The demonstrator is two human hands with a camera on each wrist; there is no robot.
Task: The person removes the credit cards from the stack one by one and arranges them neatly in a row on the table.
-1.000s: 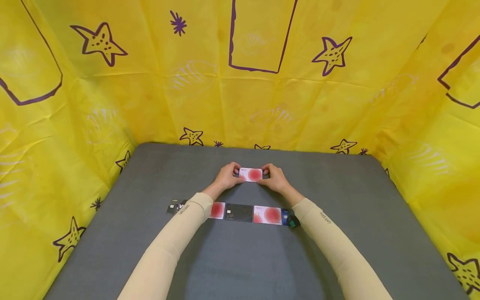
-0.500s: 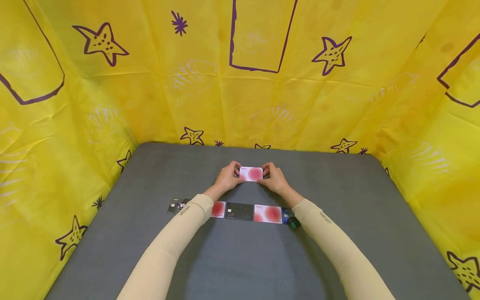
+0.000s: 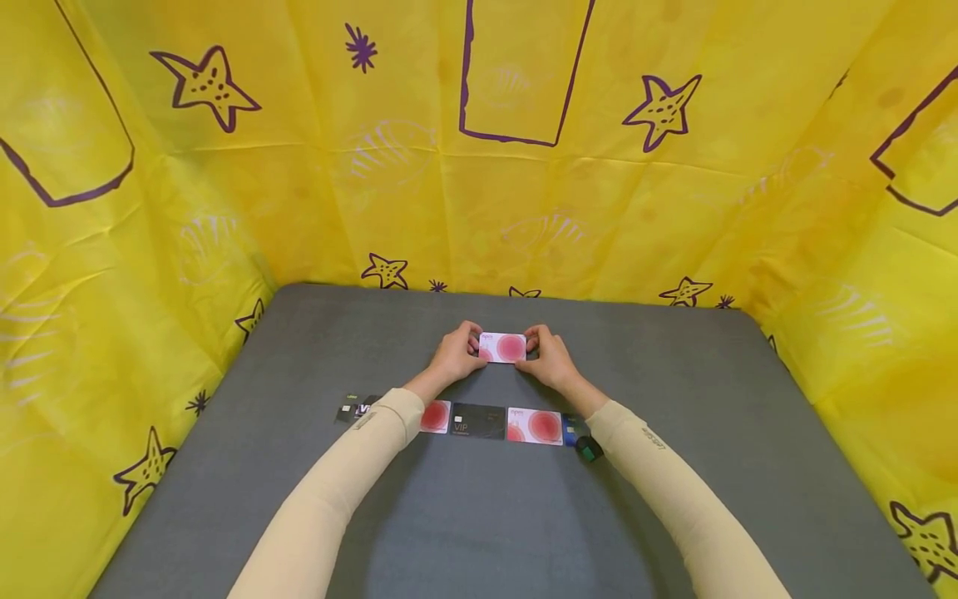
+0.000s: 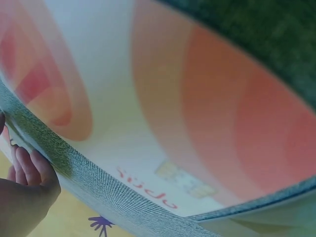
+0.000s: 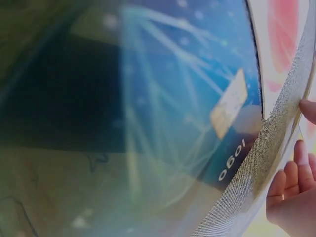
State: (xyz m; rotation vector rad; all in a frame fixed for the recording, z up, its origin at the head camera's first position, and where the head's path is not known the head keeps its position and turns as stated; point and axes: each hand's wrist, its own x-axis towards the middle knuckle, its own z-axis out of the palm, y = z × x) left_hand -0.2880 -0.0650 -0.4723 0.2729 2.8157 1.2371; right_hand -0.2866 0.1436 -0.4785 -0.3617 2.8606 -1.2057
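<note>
In the head view, a white bank card (image 3: 503,348) with red circles is held between both hands toward the back of the table. My left hand (image 3: 451,354) pinches its left end, thumb at the near edge. The right hand (image 3: 552,360) pinches the opposite end the same way. Whether the card touches the table, I cannot tell. Below lies a row of cards: a black VIP card (image 3: 477,422), a red-and-white card (image 3: 535,426), another such card (image 3: 436,417) partly under the left sleeve, and a blue card (image 3: 571,429) partly covered by the right sleeve.
At the row's left end lie dark cards (image 3: 350,408), overlapped by the sleeve. A small dark-and-green object (image 3: 589,449) shows beside the right sleeve. The grey tabletop (image 3: 464,516) is bounded at the back and sides by yellow patterned cloth (image 3: 419,200).
</note>
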